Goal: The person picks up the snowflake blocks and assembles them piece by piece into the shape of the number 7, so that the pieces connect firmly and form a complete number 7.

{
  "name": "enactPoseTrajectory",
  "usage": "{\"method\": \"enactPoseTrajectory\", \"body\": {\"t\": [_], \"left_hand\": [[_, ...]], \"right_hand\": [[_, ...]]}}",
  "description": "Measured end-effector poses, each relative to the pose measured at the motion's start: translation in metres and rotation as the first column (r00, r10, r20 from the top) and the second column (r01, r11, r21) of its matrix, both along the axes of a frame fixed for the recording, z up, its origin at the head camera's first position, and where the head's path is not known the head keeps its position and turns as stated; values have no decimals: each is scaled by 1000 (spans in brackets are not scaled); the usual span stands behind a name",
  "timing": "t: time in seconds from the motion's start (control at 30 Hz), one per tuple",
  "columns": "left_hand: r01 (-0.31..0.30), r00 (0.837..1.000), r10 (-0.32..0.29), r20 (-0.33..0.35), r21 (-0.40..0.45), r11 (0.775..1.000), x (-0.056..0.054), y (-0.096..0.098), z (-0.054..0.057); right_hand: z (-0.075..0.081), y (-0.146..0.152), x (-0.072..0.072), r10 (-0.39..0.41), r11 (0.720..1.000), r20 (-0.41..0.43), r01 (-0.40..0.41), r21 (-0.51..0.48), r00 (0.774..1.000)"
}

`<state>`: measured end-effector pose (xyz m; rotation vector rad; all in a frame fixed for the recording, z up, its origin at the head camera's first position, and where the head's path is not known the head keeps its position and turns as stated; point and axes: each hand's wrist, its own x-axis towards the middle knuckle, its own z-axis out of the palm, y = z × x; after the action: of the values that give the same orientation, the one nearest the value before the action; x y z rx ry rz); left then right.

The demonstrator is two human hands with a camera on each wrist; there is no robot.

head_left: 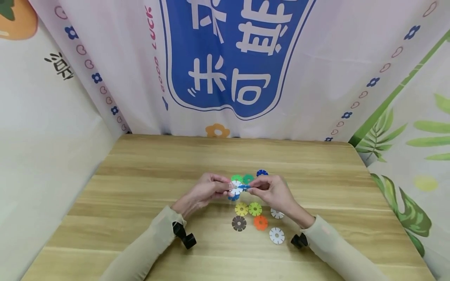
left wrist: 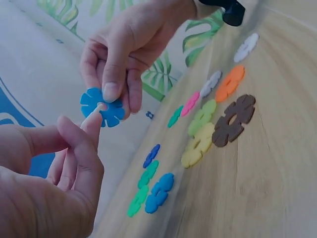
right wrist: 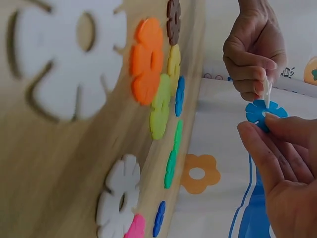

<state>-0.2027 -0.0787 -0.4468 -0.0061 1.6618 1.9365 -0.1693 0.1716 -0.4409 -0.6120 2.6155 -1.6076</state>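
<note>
Above the table, my left hand (head_left: 204, 191) pinches a white notched plastic disc (head_left: 236, 188) between thumb and fingers. Opposite it, my right hand (head_left: 273, 192) pinches a blue notched disc (left wrist: 90, 113) by its edge. The two discs touch and cross at an angle, with the white disc (right wrist: 267, 93) seen nearly edge-on at the blue one's rim in the right wrist view. How deep one sits in the other's slot I cannot tell. Under the hands lie a light green disc (left wrist: 137, 201), a teal disc (head_left: 248, 178) and another blue disc (left wrist: 159, 193).
Nearer me on the wooden table (head_left: 140, 187) lie a yellow disc (head_left: 241, 209), a lime disc (head_left: 255, 209), a brown disc (head_left: 239, 223), an orange disc (head_left: 261, 223) and a white disc (head_left: 277, 235). Beside the right forearm are a further white disc (right wrist: 119, 198) and a pink disc (right wrist: 135, 227).
</note>
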Motion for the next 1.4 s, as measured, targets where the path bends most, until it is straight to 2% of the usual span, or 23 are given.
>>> {"method": "enactPoseTrajectory", "body": {"t": [0.2,0.3,0.47,0.57,0.7,0.93,1.07,1.23,1.4], "left_hand": [[-9,999,8,52,5,1000,5,-4,-10],[-13,998,13,61,14,1000,5,-8,-11],[-25,999,25,47,1,1000,2,-18,-8],[-10,999,11,46,-21,1000,2,-23,-7],[11,999,-10,49,-34,999,3,-27,-8],[35,998,-34,61,-31,999,6,-29,-13],[38,996,-36,78,-22,999,6,-27,-15],[38,996,-36,79,-21,999,6,-26,-16],[35,996,-35,84,-6,999,6,-26,-16]], "right_hand": [[-2,9,-2,77,993,52,-81,81,996],[1,21,-2,96,986,68,-104,127,993],[9,49,-9,38,981,88,-54,187,995],[10,66,-16,0,971,88,-22,240,996],[1,87,-26,-42,949,78,16,314,996],[-20,114,-43,-134,885,44,99,454,990],[-25,118,-48,-133,868,61,87,489,989],[-27,109,-52,-74,874,83,25,485,994],[-25,101,-53,-105,869,160,12,495,982]]}}
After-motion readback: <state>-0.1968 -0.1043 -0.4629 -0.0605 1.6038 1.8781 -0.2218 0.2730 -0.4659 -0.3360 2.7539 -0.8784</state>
